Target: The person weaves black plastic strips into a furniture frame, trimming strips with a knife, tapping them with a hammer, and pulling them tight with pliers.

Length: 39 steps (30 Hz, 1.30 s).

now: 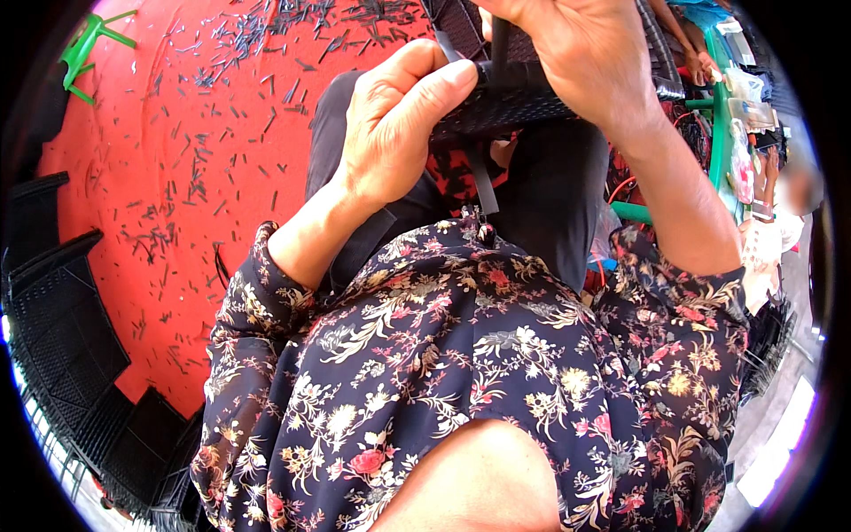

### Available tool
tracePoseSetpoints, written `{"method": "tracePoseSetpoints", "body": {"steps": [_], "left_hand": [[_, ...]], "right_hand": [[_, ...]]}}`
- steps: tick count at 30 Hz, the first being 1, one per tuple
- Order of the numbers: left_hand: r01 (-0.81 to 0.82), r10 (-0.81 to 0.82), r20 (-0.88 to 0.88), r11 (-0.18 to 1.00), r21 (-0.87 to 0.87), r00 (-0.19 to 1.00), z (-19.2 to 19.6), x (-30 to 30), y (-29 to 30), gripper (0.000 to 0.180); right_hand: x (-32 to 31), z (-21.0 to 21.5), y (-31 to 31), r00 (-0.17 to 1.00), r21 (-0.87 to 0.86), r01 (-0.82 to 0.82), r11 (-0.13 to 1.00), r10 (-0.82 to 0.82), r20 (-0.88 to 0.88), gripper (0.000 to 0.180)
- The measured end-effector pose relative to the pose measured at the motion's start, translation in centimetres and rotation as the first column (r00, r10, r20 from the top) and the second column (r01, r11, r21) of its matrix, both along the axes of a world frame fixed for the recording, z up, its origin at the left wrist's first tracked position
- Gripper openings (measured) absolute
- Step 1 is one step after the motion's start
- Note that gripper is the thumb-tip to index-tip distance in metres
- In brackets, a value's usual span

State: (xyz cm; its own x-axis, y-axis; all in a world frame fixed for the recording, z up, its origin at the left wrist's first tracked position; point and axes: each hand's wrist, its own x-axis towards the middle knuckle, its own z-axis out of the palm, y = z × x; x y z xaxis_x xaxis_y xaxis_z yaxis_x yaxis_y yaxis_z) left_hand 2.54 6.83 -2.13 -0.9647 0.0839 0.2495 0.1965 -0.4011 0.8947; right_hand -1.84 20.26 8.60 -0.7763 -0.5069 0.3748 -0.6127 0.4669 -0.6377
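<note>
A black woven piece (514,115), with a close plaited surface, rests over my knees at the top of the view. My left hand (399,115) is closed, thumb and fingers pinched together at its near left edge. A flat black strip (499,49) stands up from that edge and runs to the fingers of my right hand (581,62), which are closed round it; the fingertips are partly cut off by the upper border. Another loose strip end (483,182) hangs down between my legs, and a short strip (443,44) shows beside my left fingers.
Many dark strip offcuts (199,168) litter the red floor (177,293). A green stool (84,53) is at the far left, with black woven pieces (66,319) stacked below it. On the right, a green-edged table (716,133) holds bags, and other people sit there.
</note>
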Motion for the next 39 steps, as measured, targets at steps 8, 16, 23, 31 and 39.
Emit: {"method": "tracePoseSetpoints", "body": {"steps": [8, 16, 23, 31, 39], "left_hand": [[0.112, -0.120, 0.074, 0.988, 0.111, 0.990, 0.9, -0.2, -0.7, 0.017], [-0.050, 0.029, 0.084, 0.966, 0.252, 0.996, 1.0, 0.7, 1.0, 0.019], [-0.206, 0.221, -0.198, 0.974, 0.091, 0.955, 0.2, 0.0, 1.4, 0.024], [-0.276, -0.202, -0.793, 0.864, -0.421, 0.575, 1.4, -3.4, -2.4, 0.040], [-0.180, -0.131, -0.577, 0.875, -0.449, 0.806, -0.4, -1.5, -2.6, 0.048]], "right_hand": [[-2.7, -0.9, -1.0, 0.977, 0.208, -0.095, 0.974, 0.131, -0.169, 0.029], [-3.7, -1.7, -0.1, 0.990, 0.276, -0.036, 0.960, -0.003, 0.140, 0.029], [-4.9, -2.1, 0.7, 0.950, 0.340, -0.159, 0.927, 0.050, 0.308, 0.021], [-5.0, -2.6, 0.7, 0.827, 0.284, -0.226, 0.932, 0.030, 0.561, 0.020], [-5.5, -4.8, 1.0, 0.831, 0.314, -0.310, 0.897, 0.095, 0.548, 0.021]]}}
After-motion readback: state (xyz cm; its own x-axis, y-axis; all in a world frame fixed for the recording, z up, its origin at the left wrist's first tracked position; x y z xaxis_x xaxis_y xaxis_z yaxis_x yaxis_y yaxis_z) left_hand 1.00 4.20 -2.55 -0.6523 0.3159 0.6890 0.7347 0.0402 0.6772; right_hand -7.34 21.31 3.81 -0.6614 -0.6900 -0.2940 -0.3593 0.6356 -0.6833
